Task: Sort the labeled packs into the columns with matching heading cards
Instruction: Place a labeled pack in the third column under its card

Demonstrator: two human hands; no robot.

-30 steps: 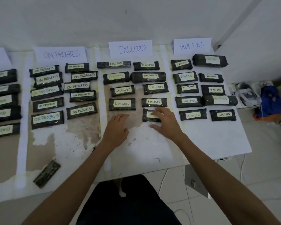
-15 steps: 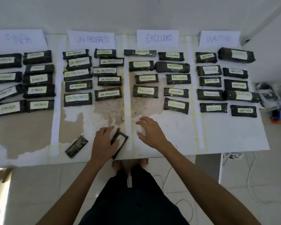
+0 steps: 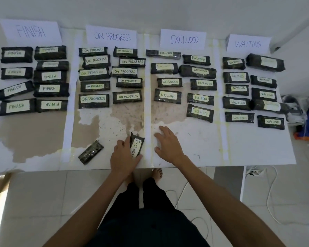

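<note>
Left hand (image 3: 122,157) fingers (image 3: 126,141) seem to pinch the EXCLUDED pack (image 3: 137,146); right hand (image 3: 168,145) lies relaxed on worktop (image 3: 248,148). Next: shift it fwd-right of fingers, under EXCLUDED card (image 3: 183,39).

dark packs (image 3: 128,97) with pale labels, white heading cards (image 3: 183,39), white table (image 3: 257,148)

Likely a home room: tiled floor (image 3: 43,196), bare feet (image 3: 157,172), a sneaker (image 3: 295,111) and loose cables (image 3: 267,202) by the table (image 3: 257,148).
</note>
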